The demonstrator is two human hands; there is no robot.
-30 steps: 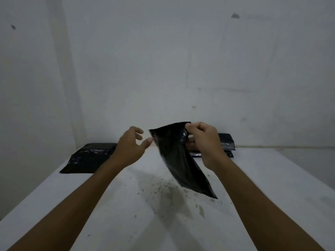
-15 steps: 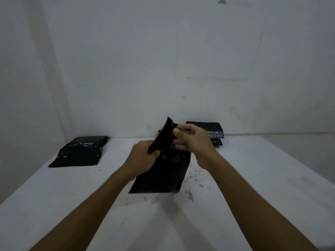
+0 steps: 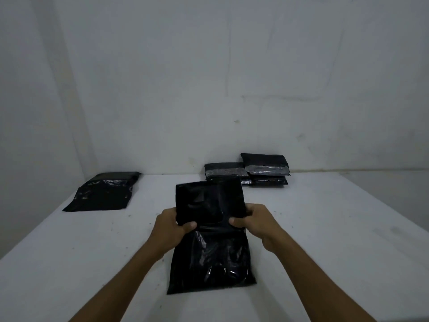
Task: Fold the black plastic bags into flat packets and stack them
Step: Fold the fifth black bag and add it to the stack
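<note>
A black plastic bag (image 3: 211, 256) lies with its lower half flat on the white table (image 3: 325, 228) in front of me. Its upper half stands bent up from a crease at mid-length. My left hand (image 3: 171, 226) pinches the bag's left edge at that crease, thumb on top. My right hand (image 3: 255, 221) pinches the right edge at the same height. Two stacks of folded black packets (image 3: 267, 168) sit at the back of the table against the wall. A flat pile of unfolded black bags (image 3: 104, 194) lies at the back left.
White walls close the table off at the back and on the left. Small dark specks dot the tabletop around the bag. Bare table surface stretches to the right of my right arm and at the near left.
The bag, which hung crumpled in the air between both hands, now lies spread on the table. Both hands moved to its side edges at mid-length, and the view tilted down.
</note>
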